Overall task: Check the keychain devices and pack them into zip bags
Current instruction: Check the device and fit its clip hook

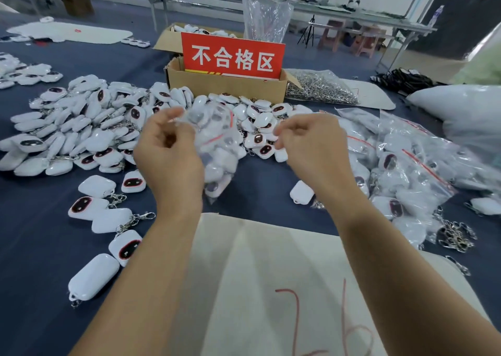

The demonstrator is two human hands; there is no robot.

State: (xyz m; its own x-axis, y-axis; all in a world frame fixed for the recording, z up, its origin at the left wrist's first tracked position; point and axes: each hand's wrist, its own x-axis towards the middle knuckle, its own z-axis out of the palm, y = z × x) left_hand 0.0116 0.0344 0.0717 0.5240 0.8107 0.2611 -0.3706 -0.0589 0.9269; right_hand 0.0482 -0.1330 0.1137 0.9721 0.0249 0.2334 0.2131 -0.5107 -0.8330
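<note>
A clear zip bag (220,149) with a red seal line hangs in mid-air above the dark blue table, holding several white keychain devices. My left hand (169,154) pinches its upper left edge. My right hand (311,149) is closed just right of the bag's top; motion blur hides whether it touches the bag. A big heap of loose white keychain devices (89,127) with dark oval screens lies behind and to the left. A few single devices (108,218) with metal clasps lie at the near left. Filled zip bags (406,171) are piled on the right.
A cardboard box (227,84) with a red sign stands behind the heap. A bag of metal rings (320,87) lies right of it. A beige cloth (271,288) with red marks covers the near table. Loose metal clasps (455,236) lie at the right.
</note>
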